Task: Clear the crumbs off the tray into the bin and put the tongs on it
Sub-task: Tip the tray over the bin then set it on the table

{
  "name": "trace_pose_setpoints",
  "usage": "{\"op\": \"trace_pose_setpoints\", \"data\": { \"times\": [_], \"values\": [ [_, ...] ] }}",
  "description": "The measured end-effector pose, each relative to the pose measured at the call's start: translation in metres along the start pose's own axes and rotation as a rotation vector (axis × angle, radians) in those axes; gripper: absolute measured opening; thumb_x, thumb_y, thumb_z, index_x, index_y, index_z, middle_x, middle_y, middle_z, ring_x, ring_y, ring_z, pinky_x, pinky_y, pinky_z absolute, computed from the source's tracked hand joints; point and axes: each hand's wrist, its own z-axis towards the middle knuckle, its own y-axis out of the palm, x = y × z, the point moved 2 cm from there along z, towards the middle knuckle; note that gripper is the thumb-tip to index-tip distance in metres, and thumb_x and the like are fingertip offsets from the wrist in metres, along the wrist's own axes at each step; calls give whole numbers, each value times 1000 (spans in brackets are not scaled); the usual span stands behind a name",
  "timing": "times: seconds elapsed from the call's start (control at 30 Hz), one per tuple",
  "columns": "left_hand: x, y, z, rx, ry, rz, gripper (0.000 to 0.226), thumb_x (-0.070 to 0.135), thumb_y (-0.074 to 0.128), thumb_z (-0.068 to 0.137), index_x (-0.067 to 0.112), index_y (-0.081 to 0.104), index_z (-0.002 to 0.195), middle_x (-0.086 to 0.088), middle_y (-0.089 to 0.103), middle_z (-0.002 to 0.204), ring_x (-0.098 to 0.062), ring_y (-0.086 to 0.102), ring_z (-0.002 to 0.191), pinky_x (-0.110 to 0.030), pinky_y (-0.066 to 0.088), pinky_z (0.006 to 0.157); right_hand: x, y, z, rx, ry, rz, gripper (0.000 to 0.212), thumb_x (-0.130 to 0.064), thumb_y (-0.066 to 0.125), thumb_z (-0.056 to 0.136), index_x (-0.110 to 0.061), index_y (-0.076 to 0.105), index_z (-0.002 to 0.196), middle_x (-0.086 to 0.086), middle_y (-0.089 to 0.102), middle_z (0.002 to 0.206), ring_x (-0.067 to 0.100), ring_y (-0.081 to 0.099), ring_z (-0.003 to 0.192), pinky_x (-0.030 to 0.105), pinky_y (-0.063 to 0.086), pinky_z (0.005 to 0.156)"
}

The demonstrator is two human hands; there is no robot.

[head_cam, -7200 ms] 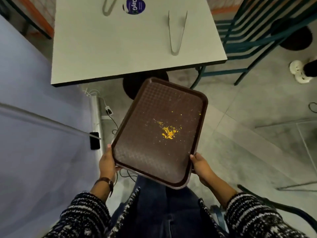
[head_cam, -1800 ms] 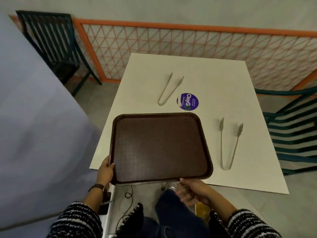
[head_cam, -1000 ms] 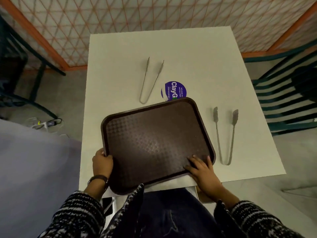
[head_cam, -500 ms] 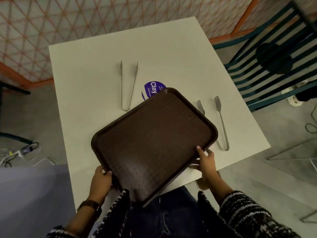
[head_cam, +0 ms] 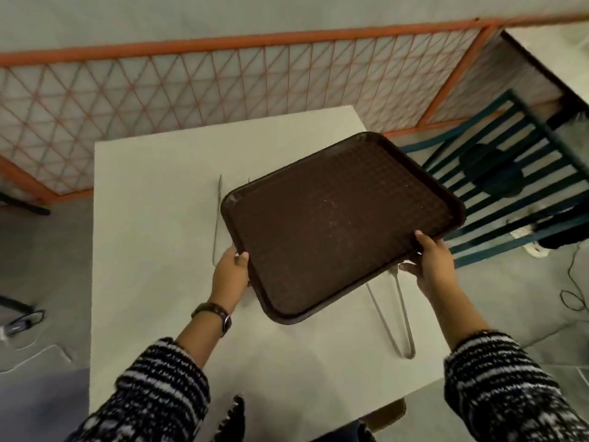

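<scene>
I hold the dark brown tray (head_cam: 338, 224) above the white table (head_cam: 153, 218), turned at an angle, its surface bare apart from faint specks. My left hand (head_cam: 229, 272) grips its near-left edge. My right hand (head_cam: 430, 263) grips its near-right edge. One pair of metal tongs (head_cam: 400, 327) lies on the table under the tray's near-right side, its tips hidden by the tray. A second pair of tongs (head_cam: 217, 218) shows as a thin arm just left of the tray, mostly hidden behind it. No bin is in view.
An orange-framed mesh fence (head_cam: 191, 81) runs behind the table. A teal slatted chair (head_cam: 510, 186) stands to the right. Cables (head_cam: 22, 323) lie on the grey floor at the left, and a cable (head_cam: 570, 295) trails at the right.
The tray was lying tilted over the table's near edge; now it is lifted and carried farther over the table, toward the far right. Both hands have kept their grip on it.
</scene>
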Motion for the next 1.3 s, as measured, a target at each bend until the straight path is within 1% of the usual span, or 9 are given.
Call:
{"op": "trace_pose_setpoints", "data": {
  "times": [0.13,0.3,0.5,0.6,0.7,0.83,1.03,1.17,1.3],
  "values": [
    [45,41,63,33,15,76,31,23,40,95,10,57,117,-13,63,108,-34,60,97,-45,54,85,-17,7,59,14,90,63,34,-21,38,99,-17,39,133,3,59,100,18,63,70,26,53,46],
    [61,80,98,29,-35,-7,25,11,49,90,8,64,110,-11,66,104,-27,60,92,-28,45,73,-14,21,113,-37,233,145,42,-21,38,100,-19,30,141,13,50,135,27,63,87,39,53,58],
    [56,97,125,140,50,-38,41,-1,46,87,16,55,123,-2,61,104,-21,56,94,-31,44,85,-7,38,155,-169,400,87,38,-17,42,99,-13,37,137,12,55,122,32,64,85,42,53,63],
    [50,93,143,197,57,83,42,-7,44,83,10,57,120,-11,65,103,-23,56,88,-31,45,81,-4,29,176,-73,385,-95,46,-8,48,96,-6,32,139,20,57,113,32,63,74,36,54,48],
    [38,90,157,226,79,212,41,-11,42,80,5,58,114,-17,65,96,-25,56,80,-37,50,81,-8,23,196,19,291,-298,66,-9,51,94,-24,13,146,23,58,104,34,61,72,40,52,49],
    [23,95,154,332,85,300,34,-10,45,79,0,54,111,-19,57,100,-34,56,92,-47,49,89,-6,29,219,22,260,-381,54,-8,42,98,-22,21,146,23,59,99,31,60,66,37,49,48],
    [2,110,134,393,-30,321,56,7,40,92,9,24,146,-24,43,132,-39,44,117,-45,36,105,2,60,236,23,251,-376,53,-2,33,99,-24,21,146,26,54,120,26,58,58,35,53,45],
    [11,86,144,486,-31,197,57,46,34,90,7,46,130,-16,53,114,-33,54,101,-44,46,92,4,84,235,-11,269,-370,54,0,35,98,-25,23,144,26,58,113,27,58,56,38,52,48],
    [10,61,161,445,8,254,50,12,42,93,18,34,142,-12,47,117,-30,52,102,-42,45,97,7,104,229,-46,267,-341,52,2,34,96,-21,25,142,27,56,115,27,56,53,38,52,51]
  ]
}}
